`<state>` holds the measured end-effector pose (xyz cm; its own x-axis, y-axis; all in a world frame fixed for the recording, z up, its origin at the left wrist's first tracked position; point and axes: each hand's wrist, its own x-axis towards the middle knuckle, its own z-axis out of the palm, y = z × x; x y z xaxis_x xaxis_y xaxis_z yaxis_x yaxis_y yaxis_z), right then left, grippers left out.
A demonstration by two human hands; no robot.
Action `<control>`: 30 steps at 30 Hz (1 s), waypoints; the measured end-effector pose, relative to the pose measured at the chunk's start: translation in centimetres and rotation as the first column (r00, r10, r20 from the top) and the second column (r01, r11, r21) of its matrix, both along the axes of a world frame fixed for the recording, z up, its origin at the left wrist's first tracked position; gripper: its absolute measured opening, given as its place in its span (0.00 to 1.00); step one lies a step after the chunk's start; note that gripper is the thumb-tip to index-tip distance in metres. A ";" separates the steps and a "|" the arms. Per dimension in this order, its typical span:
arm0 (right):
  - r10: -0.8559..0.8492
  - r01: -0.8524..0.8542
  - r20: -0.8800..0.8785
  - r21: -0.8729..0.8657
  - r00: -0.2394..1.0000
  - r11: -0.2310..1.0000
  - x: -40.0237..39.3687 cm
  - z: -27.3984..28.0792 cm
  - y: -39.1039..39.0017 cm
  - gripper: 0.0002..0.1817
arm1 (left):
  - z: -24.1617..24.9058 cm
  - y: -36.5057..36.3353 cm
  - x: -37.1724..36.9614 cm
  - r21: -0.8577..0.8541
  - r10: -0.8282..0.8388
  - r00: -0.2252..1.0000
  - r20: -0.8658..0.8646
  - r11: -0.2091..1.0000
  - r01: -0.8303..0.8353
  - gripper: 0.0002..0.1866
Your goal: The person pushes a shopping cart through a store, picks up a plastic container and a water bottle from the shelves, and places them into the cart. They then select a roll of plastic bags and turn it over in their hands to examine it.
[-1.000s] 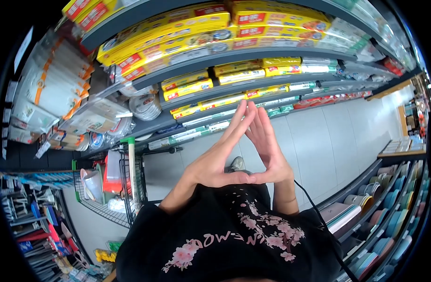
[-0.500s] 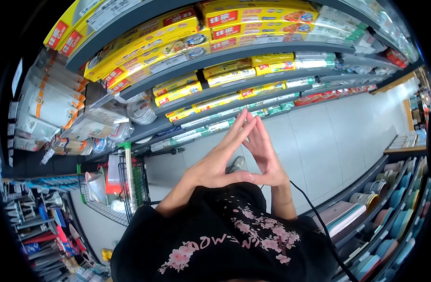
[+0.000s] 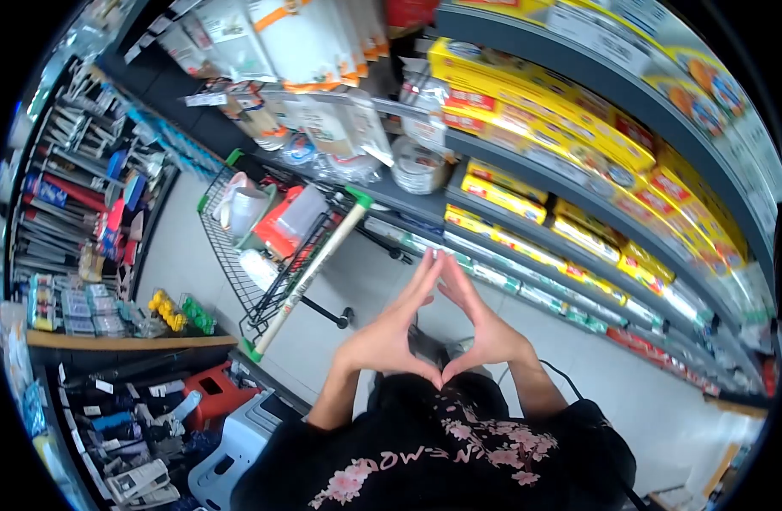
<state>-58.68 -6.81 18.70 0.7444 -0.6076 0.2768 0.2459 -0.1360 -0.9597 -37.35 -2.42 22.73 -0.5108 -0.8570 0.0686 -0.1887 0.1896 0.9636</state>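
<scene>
My left hand and my right hand are held out in front of my black shirt. Their fingertips meet at the top and the thumbs touch below, so a gap is framed between the palms. Fingers on both hands are stretched out, and neither holds anything. Through the gap a shoe and the grey floor show in part. To the left of my hands stands a shopping cart with a pale handle bar, carrying a red item, a white container and other goods.
Shelves of yellow boxes and rolls run along the right. Hanging packs are at the top. At the left are a rack of utensils, a grey-blue stool and a red stool. Tiled floor lies below the shelves.
My view has turned left: the cart now sits nearer the middle and the yellow boxes have shifted right. My fingertips remain together, with the gap between my hands wider.
</scene>
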 end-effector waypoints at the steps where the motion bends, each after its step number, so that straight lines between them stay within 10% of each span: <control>1: 0.067 -0.068 -0.035 -0.024 0.997 0.997 1.2 0.1 -0.9 0.85 | -0.4 0.5 1.1 -0.013 0.054 0.999 0.004 0.998 -0.054 0.86; 9: 0.380 -0.382 -0.116 0.000 0.918 0.924 8.4 0.1 -2.9 0.83 | -2.6 3.8 6.1 0.021 0.341 0.938 -0.055 0.940 -0.341 0.91; 20: 0.133 -0.142 -0.131 -0.058 0.982 0.988 12.0 1.2 -3.9 0.63 | -1.2 0.4 10.1 -0.082 0.284 0.942 -0.181 0.950 -0.302 0.80; 30: 0.359 -0.385 -0.225 -0.088 0.906 0.919 19.9 3.9 -7.8 0.83 | -1.5 -0.1 17.6 -0.161 0.313 0.932 -0.181 0.926 -0.342 0.85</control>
